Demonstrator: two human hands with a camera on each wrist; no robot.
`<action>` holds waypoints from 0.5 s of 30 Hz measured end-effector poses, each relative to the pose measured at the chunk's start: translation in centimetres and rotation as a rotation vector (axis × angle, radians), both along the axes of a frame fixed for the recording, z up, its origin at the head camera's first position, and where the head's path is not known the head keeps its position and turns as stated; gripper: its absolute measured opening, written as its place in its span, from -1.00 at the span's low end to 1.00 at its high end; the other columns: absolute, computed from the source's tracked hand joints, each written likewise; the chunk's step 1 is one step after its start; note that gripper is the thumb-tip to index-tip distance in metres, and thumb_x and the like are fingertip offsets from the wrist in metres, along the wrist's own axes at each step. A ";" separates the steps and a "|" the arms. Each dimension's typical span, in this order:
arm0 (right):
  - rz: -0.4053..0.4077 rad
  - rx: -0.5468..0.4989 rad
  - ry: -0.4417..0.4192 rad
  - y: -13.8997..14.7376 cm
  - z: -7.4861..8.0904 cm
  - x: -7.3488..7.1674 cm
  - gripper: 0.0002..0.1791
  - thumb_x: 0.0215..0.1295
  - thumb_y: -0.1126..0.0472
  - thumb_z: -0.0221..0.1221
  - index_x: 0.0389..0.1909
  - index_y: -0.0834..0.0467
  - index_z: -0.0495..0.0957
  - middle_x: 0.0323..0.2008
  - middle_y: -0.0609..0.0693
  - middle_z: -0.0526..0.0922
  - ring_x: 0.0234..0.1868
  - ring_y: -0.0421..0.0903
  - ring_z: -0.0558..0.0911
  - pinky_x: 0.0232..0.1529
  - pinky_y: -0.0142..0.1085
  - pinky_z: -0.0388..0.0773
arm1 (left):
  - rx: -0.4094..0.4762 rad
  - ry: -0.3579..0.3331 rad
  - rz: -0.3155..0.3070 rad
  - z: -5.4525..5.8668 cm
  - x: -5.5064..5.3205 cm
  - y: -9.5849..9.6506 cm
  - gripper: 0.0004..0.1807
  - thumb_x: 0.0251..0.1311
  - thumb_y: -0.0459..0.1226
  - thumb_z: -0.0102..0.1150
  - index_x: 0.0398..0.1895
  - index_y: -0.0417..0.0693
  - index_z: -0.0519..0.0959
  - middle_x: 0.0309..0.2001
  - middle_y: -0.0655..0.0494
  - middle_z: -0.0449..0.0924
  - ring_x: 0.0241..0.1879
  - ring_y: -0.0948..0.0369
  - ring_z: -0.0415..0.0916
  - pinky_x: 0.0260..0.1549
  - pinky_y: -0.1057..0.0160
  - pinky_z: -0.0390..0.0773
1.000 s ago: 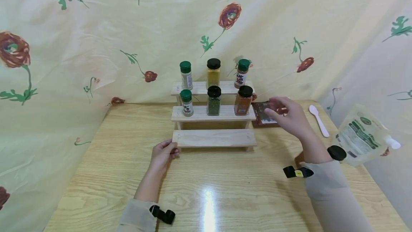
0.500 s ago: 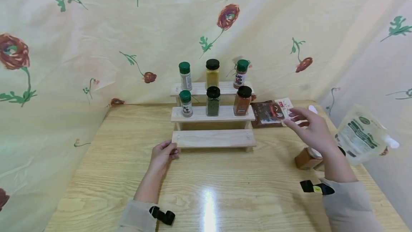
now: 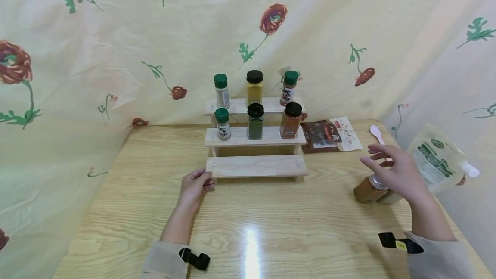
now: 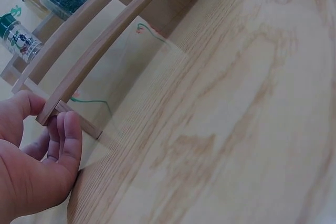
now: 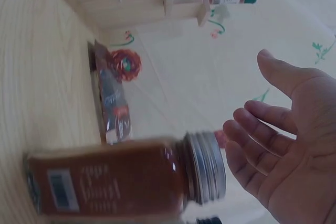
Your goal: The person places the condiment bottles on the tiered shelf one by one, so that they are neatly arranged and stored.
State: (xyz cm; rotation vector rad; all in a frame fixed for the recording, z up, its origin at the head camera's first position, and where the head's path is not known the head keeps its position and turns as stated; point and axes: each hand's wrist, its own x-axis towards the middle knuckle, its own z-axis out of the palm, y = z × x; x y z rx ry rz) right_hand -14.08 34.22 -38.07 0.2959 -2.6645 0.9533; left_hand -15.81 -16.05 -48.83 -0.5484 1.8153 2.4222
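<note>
My left hand (image 3: 195, 188) grips the left end of the lowest step of a three-tier wooden spice rack (image 3: 255, 167); in the left wrist view thumb and fingers pinch the board's end (image 4: 50, 111). My right hand (image 3: 401, 173) hovers with loosely bent fingers and holds nothing. Just below it stands a jar of brown spice (image 3: 367, 190) with a silver lid (image 5: 206, 167), the lid close to the fingertips in the right wrist view. Another jar (image 3: 389, 198) is beside it, partly covered by the hand. Several capped spice jars occupy the upper two tiers, such as a green-herb jar (image 3: 255, 126).
Brown and white spice packets (image 3: 329, 134) lie right of the rack. A pale spoon (image 3: 376, 132) is farther right, partly behind my hand. A translucent spouted pouch (image 3: 438, 156) stands at the right edge. Flowered cloth (image 3: 193, 33) hangs behind the wooden table (image 3: 271, 236).
My right hand has moved from over the packets rightward and toward me, to above the silver-lidded jar, uncovering the packets. The left hand keeps its hold on the rack.
</note>
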 end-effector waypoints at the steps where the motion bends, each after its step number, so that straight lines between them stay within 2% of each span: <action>1: -0.007 0.004 0.007 0.2 -0.1 0.2 -0.54 0.37 0.16 0.32 0.18 0.33 0.54 -0.04 0.05 0.60 -0.16 -0.57 0.46 -0.27 -0.74 0.46 | -0.004 0.000 -0.002 0.0 0.0 0.0 -0.57 0.33 -0.48 0.14 0.23 -0.53 0.39 -0.41 0.04 0.60 -0.45 0.27 0.61 -0.40 0.42 0.72; 4: -0.035 0.021 0.026 0.9 -0.2 0.9 -0.55 0.34 0.18 0.34 0.15 0.33 0.56 -0.06 0.04 0.61 -0.19 -0.60 0.45 -0.30 -0.75 0.45 | -0.011 0.003 -0.008 0.1 0.0 0.0 -0.57 0.33 -0.48 0.15 0.22 -0.53 0.41 -0.40 0.03 0.60 -0.44 0.27 0.60 -0.39 0.42 0.72; 10: -0.065 0.043 0.007 2.0 -0.3 2.3 -0.54 0.33 0.19 0.35 0.16 0.34 0.55 -0.06 0.27 0.63 -0.31 -0.57 0.45 -0.41 -0.70 0.46 | -0.024 0.003 -0.008 0.2 0.1 -0.1 -0.60 0.33 -0.47 0.15 0.20 -0.51 0.44 -0.35 0.00 0.59 -0.42 0.26 0.60 -0.37 0.41 0.73; 15: -0.068 0.083 0.000 2.5 -0.8 2.9 -0.58 0.30 0.19 0.38 0.08 0.33 0.59 -0.36 0.11 0.62 -0.48 -0.38 0.48 -0.62 -0.50 0.42 | -0.029 -0.003 -0.011 0.1 0.2 -0.1 -0.58 0.35 -0.46 0.14 0.23 -0.51 0.43 -0.32 0.01 0.57 -0.40 0.25 0.59 -0.36 0.41 0.73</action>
